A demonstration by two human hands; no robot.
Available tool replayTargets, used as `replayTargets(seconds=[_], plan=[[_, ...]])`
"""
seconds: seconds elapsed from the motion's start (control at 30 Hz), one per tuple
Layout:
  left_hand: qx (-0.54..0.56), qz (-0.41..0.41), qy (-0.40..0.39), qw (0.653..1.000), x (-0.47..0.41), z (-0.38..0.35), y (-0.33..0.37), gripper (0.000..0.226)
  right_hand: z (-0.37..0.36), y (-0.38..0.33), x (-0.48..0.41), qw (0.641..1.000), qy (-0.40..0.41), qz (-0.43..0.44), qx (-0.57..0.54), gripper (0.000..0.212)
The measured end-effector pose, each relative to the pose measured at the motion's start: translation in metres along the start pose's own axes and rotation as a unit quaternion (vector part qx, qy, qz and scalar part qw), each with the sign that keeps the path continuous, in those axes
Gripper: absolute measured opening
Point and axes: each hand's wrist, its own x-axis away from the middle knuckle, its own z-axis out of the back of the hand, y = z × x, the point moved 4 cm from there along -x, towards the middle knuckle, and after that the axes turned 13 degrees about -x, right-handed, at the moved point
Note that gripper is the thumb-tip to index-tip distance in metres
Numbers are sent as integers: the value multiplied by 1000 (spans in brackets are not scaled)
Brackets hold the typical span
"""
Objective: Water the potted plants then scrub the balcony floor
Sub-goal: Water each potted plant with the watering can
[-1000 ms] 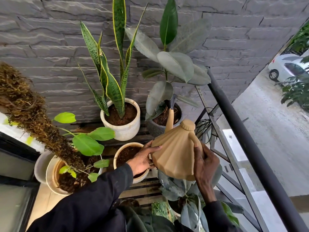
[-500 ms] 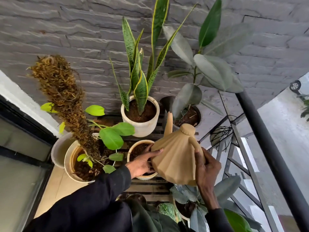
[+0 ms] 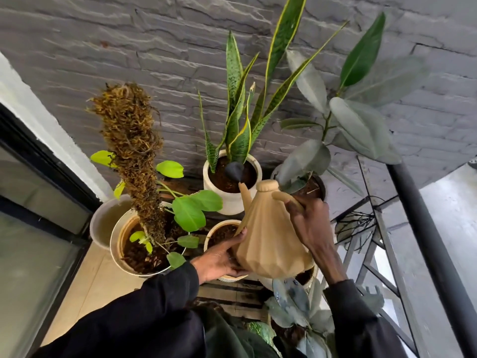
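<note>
**Snake plant** (image 3: 240, 140) in white pot (image 3: 231, 208). Stood at the back edge of the slatted stand (image 3: 232, 295), close to the grey wall. Soil was bare on the near side.

**Can** (image 3: 268, 241), tan, ribbed, cone-shaped. Was held in the air over the stand's middle, above a smaller pot (image 3: 219, 229). Long axis ran base-to-spout, away from the person and up to the left, toward the white pot. Body was tipped forward.

**Right hand** (image 3: 312, 223). Was on the can's far right side, the hand nearer the handle (image 3: 285, 197). Fingers (image 3: 296, 213) were curled round the handle, clamped, carrying the weight.

**Left hand** (image 3: 216, 259). Was low on the can's left flank. Fingers (image 3: 238, 237) lay nearly straight and together, flat against the ribs, with the palm under the base edge, propping rather than gripping.

**Rose** (image 3: 233, 170), dark, at the spout tip. Hung directly over the white pot's soil, inside the rim and just clear of the leaves. Water flow could not be told. Judgement: a further forward tilt would have suited the pour.
</note>
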Motion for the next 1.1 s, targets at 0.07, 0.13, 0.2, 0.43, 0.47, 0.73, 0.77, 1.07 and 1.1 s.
replayTargets(seconds=[0.07,0.13,0.2,0.43,0.47,0.73,0.77,1.07,1.1], plan=[[10,3,-13,1000,-1,-2,2,107,-5,-7,-15,1000,-23,4,14,35],[18,6,-18,1000,-1,-4,5,110,-9,-13,-29,999,-39,8,35,39],[20,5,-21,1000,-2,-4,9,110,-12,-18,-40,997,-50,14,50,36],[43,1,-37,998,1,-8,18,107,-16,-35,-60,991,-67,20,111,40],[48,1,-40,998,0,-8,19,106,-17,-37,-62,990,-66,18,123,42],[67,8,-61,996,-2,-12,24,83,-22,-33,-75,989,-64,-3,135,36],[68,9,-62,996,-3,-12,24,81,-21,-31,-76,988,-64,-7,139,34],[74,10,-53,996,-3,-17,26,73,-21,-34,-80,983,-52,-28,174,32],[75,11,-54,996,-3,-17,26,74,-21,-35,-81,982,-50,-33,178,33]])
